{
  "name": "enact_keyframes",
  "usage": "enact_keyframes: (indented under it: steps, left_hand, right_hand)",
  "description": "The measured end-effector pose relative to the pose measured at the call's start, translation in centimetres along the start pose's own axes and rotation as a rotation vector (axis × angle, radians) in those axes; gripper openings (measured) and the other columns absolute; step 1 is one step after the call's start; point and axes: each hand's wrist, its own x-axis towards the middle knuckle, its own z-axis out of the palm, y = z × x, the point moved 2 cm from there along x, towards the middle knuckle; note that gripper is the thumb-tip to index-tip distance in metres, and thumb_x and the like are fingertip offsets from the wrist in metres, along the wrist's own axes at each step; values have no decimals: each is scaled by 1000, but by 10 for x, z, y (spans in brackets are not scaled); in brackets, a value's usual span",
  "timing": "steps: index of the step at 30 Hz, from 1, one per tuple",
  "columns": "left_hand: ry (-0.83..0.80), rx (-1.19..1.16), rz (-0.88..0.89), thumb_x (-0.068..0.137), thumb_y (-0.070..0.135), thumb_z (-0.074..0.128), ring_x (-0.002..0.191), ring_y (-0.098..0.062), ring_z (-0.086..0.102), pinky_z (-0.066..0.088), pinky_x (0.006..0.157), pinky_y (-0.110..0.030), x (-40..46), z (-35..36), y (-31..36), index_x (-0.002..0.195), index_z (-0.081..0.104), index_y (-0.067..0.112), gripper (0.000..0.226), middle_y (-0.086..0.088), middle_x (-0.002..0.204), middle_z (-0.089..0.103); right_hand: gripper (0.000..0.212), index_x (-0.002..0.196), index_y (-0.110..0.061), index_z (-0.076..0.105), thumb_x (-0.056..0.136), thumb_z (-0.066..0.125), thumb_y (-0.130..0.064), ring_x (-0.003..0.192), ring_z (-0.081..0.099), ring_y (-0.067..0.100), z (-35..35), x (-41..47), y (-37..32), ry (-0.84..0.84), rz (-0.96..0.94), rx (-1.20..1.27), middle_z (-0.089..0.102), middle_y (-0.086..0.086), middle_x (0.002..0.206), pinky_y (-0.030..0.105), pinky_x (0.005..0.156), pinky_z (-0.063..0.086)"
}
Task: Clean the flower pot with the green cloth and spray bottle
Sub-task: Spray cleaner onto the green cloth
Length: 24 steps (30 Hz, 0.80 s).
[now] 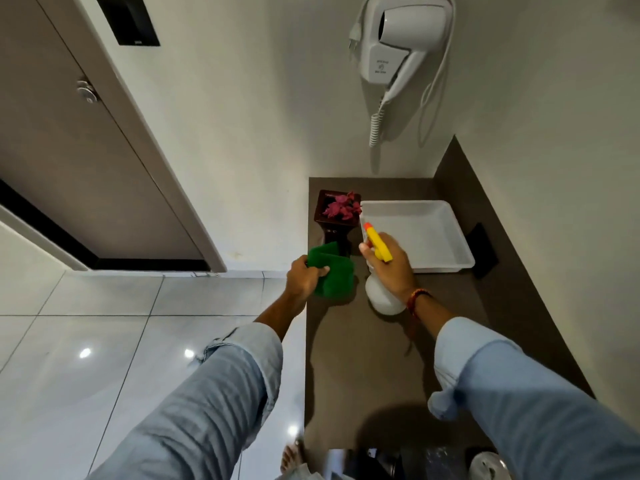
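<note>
Gripping the green cloth [331, 271] in a closed fist, the left hand [304, 277] is hovering at the near left corner of the brown counter [363, 358], with the folded cloth sticking out past its fingers toward the wall. The flower pot [335, 221] is standing just beyond that cloth, upright, its long axis vertical and its pink flowers [341, 206] on top; the cloth's far edge is overlapping the pot's foot in this view, though whether they are touching I cannot tell. To the right, the right hand [389, 265] is wrapping around the neck of the spray bottle [382, 296], its nozzle pointing away, past the pot's right side toward the white tray [446, 258]. The left hand looks nearer the pot, so spraying likely means swinging the nozzle leftward first.
</note>
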Motion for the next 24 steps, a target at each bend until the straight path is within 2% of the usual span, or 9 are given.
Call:
enact_keyframes:
  steps: [2,5,10,14,20,22,24]
  left_hand:
    - [88,-19,-17,91,7,63,112,-37,65,57,92,-47,0,-8,-1,131,53,3,42,-19,127,64]
    - [149,-12,-22,93,7,61,110,-36,65,58,89,-43,-3,-15,-4,131,52,2,40,-19,127,64]
    - [210,-25,-42,93,6,59,111,-37,64,56,88,-42,-6,-27,-17,132,51,1,40,-20,127,64]
    - [247,-19,-43,93,6,59,101,-29,62,55,83,-37,-7,-33,-23,130,52,1,38,-20,126,64]
    - [253,1,-56,92,7,61,111,-37,63,56,91,-43,-4,-37,-24,132,52,1,41,-19,127,63]
    - [256,12,-59,93,8,61,112,-37,63,55,92,-43,-4,-36,-23,132,51,1,41,-19,128,63]
    - [261,21,-61,93,8,60,112,-37,63,55,92,-43,-3,-35,-22,132,51,1,40,-19,128,63]
  right_hand:
    - [25,102,-15,61,94,59,-39,79,64,19,14,-11,0,-51,39,-27,65,4,87,29,70,53]
    - [32,90,-13,56,94,57,-45,73,62,28,33,-19,-4,-45,80,-98,63,11,80,40,64,54]
    - [33,75,-16,48,94,59,-41,57,44,13,49,-25,-2,-8,75,-118,46,-4,64,29,55,40]
    - [33,71,-21,41,95,60,-36,53,38,8,49,-26,-1,64,74,-150,40,-8,59,22,51,33]
    - [24,82,-18,51,95,59,-37,62,49,14,46,-29,10,24,140,-132,53,-1,71,33,59,43]
    - [27,100,-11,60,95,59,-38,78,62,25,45,-33,13,-14,144,-113,66,11,90,42,68,55]
    - [36,114,-9,60,95,58,-39,92,66,32,46,-36,16,-35,156,-112,69,17,104,48,81,58]
